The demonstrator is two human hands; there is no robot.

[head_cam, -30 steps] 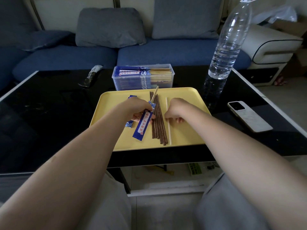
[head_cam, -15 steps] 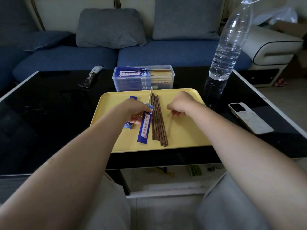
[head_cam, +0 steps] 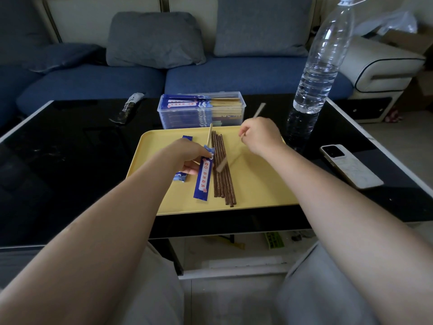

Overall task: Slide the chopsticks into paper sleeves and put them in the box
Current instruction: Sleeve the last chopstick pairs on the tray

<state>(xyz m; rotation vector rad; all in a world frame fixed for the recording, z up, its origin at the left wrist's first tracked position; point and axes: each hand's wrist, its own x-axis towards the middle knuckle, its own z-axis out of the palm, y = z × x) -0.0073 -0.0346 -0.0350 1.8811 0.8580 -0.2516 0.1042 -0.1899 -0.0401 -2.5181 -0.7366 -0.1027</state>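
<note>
On yellow tray [head_cam: 257, 193], left of dark chopsticks [head_cam: 222, 174]: left hand [head_cam: 187, 156] gripping blue paper sleeve [head_cam: 204, 178], pale chopstick [head_cam: 209, 137] protruding from sleeve top. Above tray, right of dark chopsticks: right hand [head_cam: 260, 134] pinching second pale chopstick [head_cam: 259, 110], held tilted, lower end blurred. Behind tray: clear box [head_cam: 201, 111] containing sleeved sets.

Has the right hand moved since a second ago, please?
Yes. The right hand, gripping a pale chopstick, has lifted away from the dark chopsticks toward the yellow tray's far right corner.
</note>
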